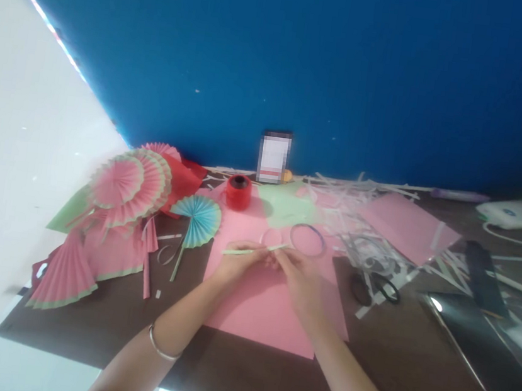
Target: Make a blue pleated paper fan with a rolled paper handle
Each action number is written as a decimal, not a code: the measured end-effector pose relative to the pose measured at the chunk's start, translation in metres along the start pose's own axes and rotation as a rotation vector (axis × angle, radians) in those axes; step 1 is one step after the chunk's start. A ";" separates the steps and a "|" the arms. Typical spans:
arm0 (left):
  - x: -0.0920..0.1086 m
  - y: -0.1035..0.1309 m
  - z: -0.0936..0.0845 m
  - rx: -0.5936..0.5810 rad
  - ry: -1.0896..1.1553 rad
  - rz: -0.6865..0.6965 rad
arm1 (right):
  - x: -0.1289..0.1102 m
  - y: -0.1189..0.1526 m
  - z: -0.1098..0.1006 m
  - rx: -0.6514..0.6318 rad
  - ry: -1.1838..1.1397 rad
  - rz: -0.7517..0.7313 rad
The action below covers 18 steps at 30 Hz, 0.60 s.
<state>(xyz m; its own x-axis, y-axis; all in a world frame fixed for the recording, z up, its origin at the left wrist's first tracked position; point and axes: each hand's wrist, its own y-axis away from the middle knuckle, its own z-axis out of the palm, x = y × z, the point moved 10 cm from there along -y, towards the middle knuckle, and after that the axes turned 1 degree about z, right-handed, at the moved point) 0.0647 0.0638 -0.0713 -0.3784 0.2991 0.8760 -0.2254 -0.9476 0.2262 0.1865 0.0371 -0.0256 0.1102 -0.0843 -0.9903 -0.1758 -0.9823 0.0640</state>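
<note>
My left hand [244, 263] and my right hand [296, 279] meet over a large pink paper sheet [269, 323]. Both are closed on a thin pale green paper strip [237, 252], which sticks out to the left and shows again above the fingertips. Part of it is hidden by the fingers. Just beyond my right hand lies a dark-rimmed ring [307, 239], probably a tape roll. A red round object with a dark top [238, 193] stands behind my left hand, at the back of the sheet. Pale green paper [288, 204] lies next to it.
On the left are a small blue pleated paper fan [197, 219] and several pink fans [115, 182]. To the right lie white paper scraps, black-handled scissors [376, 289], a pink sheet [407, 226], and a dark shiny flat object [470, 348]. A blue wall [343, 72] rises behind.
</note>
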 end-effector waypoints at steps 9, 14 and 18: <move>0.007 0.002 -0.006 0.040 -0.118 0.052 | -0.009 -0.002 -0.009 0.020 0.100 0.030; 0.006 0.005 -0.014 0.101 -0.230 0.022 | -0.006 -0.003 -0.015 0.035 0.186 0.050; 0.006 0.002 -0.017 0.115 -0.258 0.038 | -0.002 -0.005 -0.013 0.011 0.226 0.023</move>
<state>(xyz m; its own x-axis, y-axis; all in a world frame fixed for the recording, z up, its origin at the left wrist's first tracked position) 0.0463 0.0653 -0.0726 -0.1401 0.2389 0.9609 -0.1070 -0.9684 0.2252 0.2002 0.0404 -0.0224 0.3223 -0.1429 -0.9358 -0.1912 -0.9780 0.0836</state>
